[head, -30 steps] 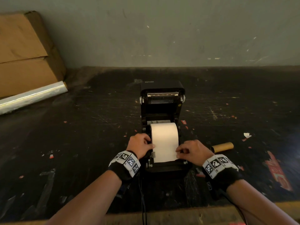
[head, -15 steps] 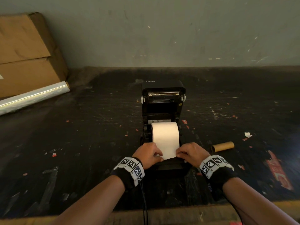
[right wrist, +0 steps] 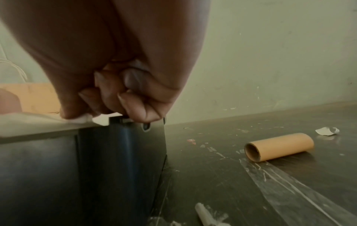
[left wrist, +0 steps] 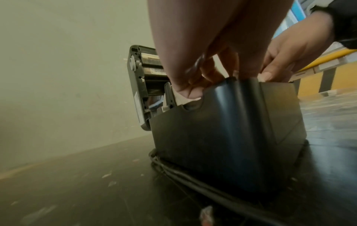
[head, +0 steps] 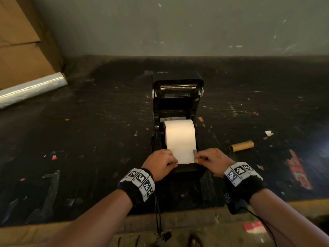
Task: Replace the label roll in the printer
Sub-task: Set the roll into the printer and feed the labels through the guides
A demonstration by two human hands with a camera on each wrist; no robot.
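Observation:
A black label printer (head: 178, 97) stands on the dark table with its lid tipped open toward the wall. A white label roll (head: 179, 134) sits in its bay, and its loose end (head: 185, 157) runs down over the front edge. My left hand (head: 161, 163) pinches the left corner of that end, and my right hand (head: 210, 160) pinches the right corner. In the right wrist view the curled fingers (right wrist: 135, 107) press the white paper (right wrist: 83, 120) onto the printer's front (right wrist: 119, 160). The left wrist view has my fingers (left wrist: 189, 90) at the printer's top edge (left wrist: 222, 122).
An empty brown cardboard core (head: 241, 146) (right wrist: 278, 146) lies right of the printer, a paper scrap (head: 268, 133) behind it. Cardboard boxes (head: 23, 41) and a roll of clear film (head: 30, 90) sit at the far left. Black cables (left wrist: 193, 178) trail from the printer toward me.
Both hands slid toward me along the paper, from beside the roll to the printer's front edge, drawing the loose end forward and gripping its corners.

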